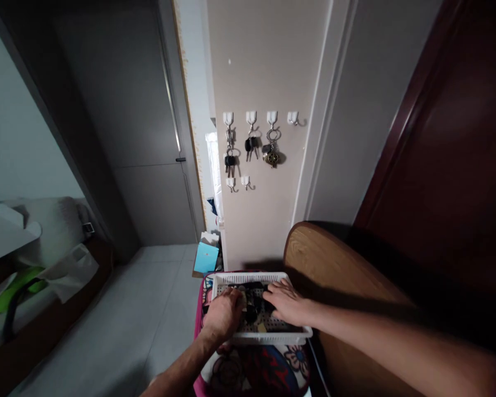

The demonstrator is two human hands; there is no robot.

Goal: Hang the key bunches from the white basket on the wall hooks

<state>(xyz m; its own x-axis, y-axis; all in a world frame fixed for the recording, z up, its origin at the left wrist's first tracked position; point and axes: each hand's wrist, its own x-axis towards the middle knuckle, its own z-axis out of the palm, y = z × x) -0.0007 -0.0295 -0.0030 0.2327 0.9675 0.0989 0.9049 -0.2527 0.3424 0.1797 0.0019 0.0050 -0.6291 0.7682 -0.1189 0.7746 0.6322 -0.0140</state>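
Observation:
A white plastic basket [268, 337] with slotted sides rests on a floral-patterned surface with pink edging [268, 366]. Dark small items [252, 313] lie inside it, too dim to name, beside a small yellowish piece [262, 327]. Over the basket's left side, my left hand [225, 313] has its fingers curled inward; what they hold, if anything, is hidden. My right hand [288, 303] reaches in from the right, fingers apart and bent down against the dark items. Ahead on the wall hang key bunches [230, 161], [252, 146] and a key ring with a bronze-coloured charm [271, 159].
White wall hooks [292, 118] hold the keys; some carry nothing. A round-edged wooden board [326, 270] leans at the right. A blue box [206, 257] stands on the floor behind the basket. Grey door panels [136, 110] and a couch [58, 231] are at left.

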